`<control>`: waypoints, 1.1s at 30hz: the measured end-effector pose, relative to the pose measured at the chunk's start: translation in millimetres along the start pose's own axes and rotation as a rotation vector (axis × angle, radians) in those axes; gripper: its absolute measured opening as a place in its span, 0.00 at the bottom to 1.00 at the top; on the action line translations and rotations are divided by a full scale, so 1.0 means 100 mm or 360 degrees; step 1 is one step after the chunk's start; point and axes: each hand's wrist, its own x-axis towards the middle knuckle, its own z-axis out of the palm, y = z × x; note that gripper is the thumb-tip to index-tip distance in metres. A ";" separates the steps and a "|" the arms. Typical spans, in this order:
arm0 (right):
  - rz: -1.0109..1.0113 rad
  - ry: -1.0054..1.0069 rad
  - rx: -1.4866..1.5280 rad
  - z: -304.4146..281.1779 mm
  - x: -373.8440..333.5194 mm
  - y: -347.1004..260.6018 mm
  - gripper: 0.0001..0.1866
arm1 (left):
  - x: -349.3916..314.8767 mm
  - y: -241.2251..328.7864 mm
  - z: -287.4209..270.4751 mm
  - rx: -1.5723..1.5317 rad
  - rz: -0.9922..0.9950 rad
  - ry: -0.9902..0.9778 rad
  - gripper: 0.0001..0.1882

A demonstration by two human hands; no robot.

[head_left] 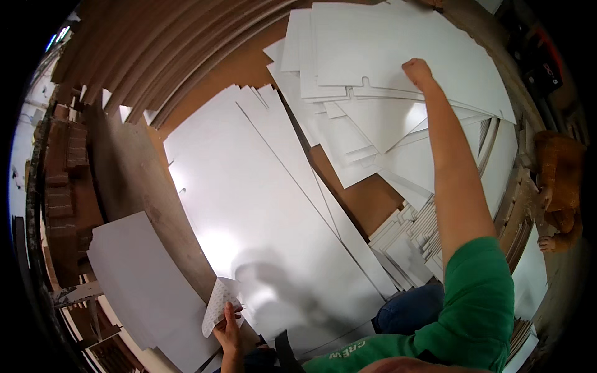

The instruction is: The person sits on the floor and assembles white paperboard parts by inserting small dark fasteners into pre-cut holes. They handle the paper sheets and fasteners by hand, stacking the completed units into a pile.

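Observation:
My left hand (229, 331) is closed on a curled white paper sheet (216, 304) with small printed marks, at the near edge of a pile of large white panels (249, 180). The thumb lies over the paper. My right arm reaches far forward, and my right hand (419, 73) is a closed fist at the surface of another stack of white panels (360, 43). Whatever that fist may hold is hidden. The top panel there has a small notch in its near edge, and the panels below it are fanned out unevenly.
Brown boards (161, 50) stand in rows at the far left. Grey-white panels (149, 280) lie at the near left. Several narrow white pieces (410, 242) are stacked beside my right arm. At the right edge another person's brown-orange sleeve (559, 168) and hands show.

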 end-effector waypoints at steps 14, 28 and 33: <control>0.0421 0.0092 -0.0424 -0.36 -0.12 0.10 0.19 | 0.09 0.03 0.08 0.0055 -0.0001 -0.0152 0.12; -0.0109 -0.0405 -0.0578 -0.38 -1.72 -0.05 0.38 | -0.11 0.25 0.10 -0.0093 0.0244 -0.0327 0.15; -0.0063 -0.0472 -0.0476 -0.42 -2.52 0.05 0.30 | -0.25 0.37 0.08 -0.0110 0.0249 -0.0389 0.16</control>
